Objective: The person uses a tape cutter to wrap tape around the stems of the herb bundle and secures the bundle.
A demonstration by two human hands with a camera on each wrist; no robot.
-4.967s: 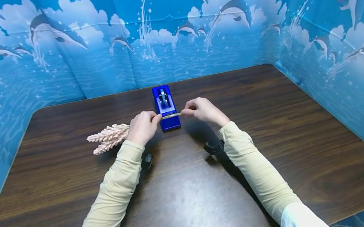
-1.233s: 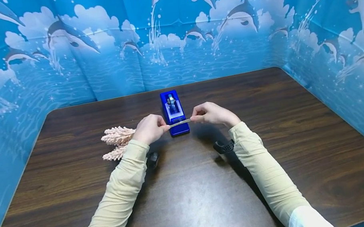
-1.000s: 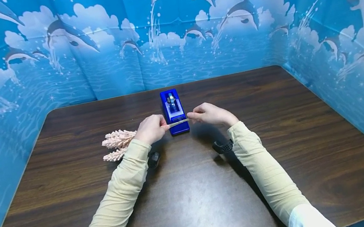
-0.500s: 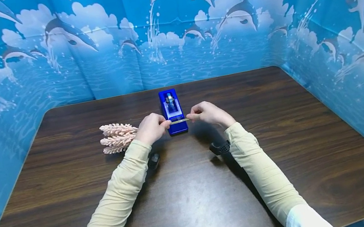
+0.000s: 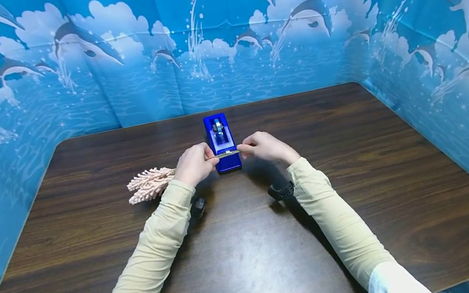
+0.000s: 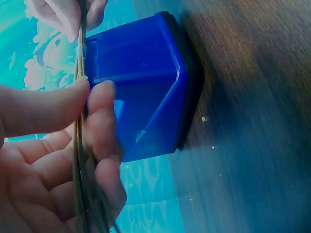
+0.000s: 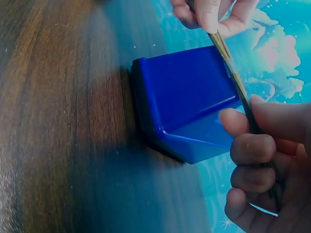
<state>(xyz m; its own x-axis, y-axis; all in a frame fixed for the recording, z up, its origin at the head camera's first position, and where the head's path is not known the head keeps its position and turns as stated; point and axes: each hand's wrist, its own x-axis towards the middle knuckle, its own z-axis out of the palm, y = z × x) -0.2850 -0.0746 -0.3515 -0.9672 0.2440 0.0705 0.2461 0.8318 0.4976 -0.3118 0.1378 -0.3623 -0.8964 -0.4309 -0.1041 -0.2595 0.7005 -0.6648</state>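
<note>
My left hand (image 5: 193,165) pinches a thin bundle of stems between thumb and fingers, with pale pink feathery flower heads (image 5: 150,184) sticking out to its left. The free ends of the stems (image 7: 221,44) are pinched by my right hand (image 5: 268,146), its fingers curled round them. Between the two hands, the bundle crosses just over the front end of a blue tape dispenser (image 5: 228,165). A shiny clear strip of tape (image 6: 81,51) shows on the stems there. The flower heads' inner part is hidden behind the left hand.
The dispenser holds a small tape roll (image 5: 218,127) and stands near the back of the dark wooden table (image 5: 252,248). A dolphin-print curtain (image 5: 135,90) hangs behind and beside the table. Small pale crumbs (image 6: 204,119) lie on the wood.
Both hands stay over the dispenser's front end. The stems tilt and turn slightly between them, and the flower heads shift from three visible spikes to a tighter cluster.
</note>
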